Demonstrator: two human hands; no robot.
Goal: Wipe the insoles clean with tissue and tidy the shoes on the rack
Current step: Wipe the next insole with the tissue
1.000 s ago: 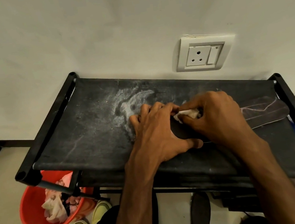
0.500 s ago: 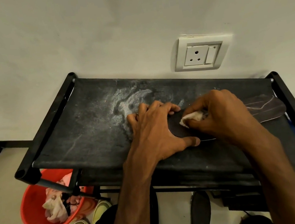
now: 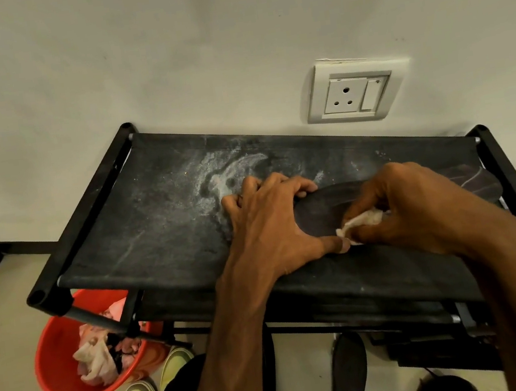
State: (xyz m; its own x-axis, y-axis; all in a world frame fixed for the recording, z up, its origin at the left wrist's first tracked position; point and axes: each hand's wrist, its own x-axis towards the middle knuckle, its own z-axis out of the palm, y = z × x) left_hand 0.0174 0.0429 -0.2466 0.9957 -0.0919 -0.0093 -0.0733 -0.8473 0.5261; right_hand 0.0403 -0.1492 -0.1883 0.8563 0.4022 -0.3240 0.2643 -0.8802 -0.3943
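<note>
Starting at the shelf's left end, you see only dusty black fabric, white smears near the back edge. Toward the middle, your left hand (image 3: 273,223) lies spread and flat, pinning the heel end of the insole (image 3: 318,210), which runs along the rack shelf (image 3: 156,236) to its right edge. It looks thin, light and floppy, so keep it pressed or it will likely slide. Your right hand (image 3: 397,208) has fingers pinched shut on the tissue (image 3: 361,222), soft and easily torn, at the insole's front edge.
</note>
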